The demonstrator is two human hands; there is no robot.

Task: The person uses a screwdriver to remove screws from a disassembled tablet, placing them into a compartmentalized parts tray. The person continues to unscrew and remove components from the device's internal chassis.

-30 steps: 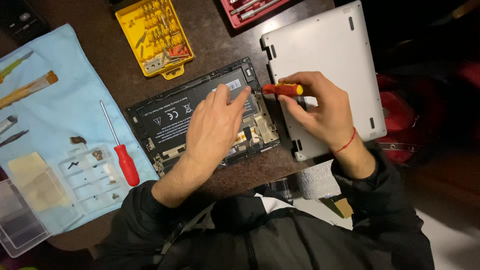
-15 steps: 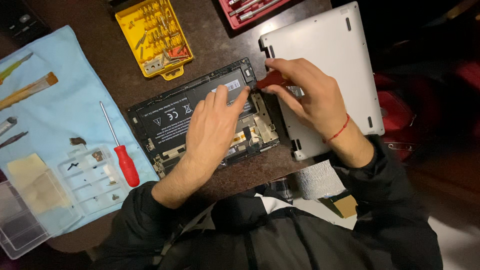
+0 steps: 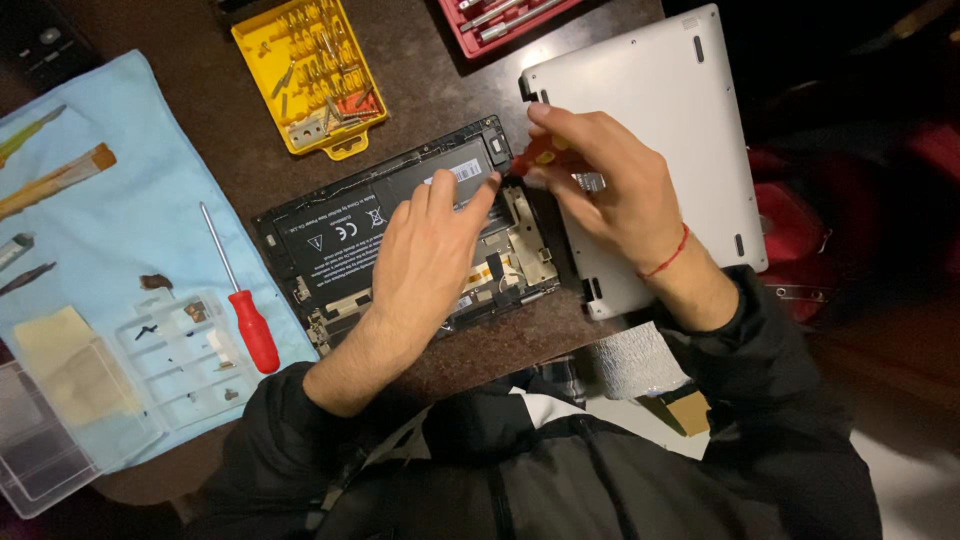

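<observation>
Head view: the opened laptop base, a flat black slab with exposed boards, lies on the dark table. The left hand rests flat on it, fingers spread. At its upper right corner, the right hand pinches a red-handled screwdriver. The smooth silver cover lies just right.

Black jacket sleeves, thin red wrist string.

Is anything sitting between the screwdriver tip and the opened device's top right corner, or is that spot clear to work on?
Nothing visible blocks it. The right hand holds the red-handled screwdriver at the top right corner of the opened device. The left hand lies flat on the device with its fingertips just beside that corner, not across it. The tip itself is hidden.
</observation>
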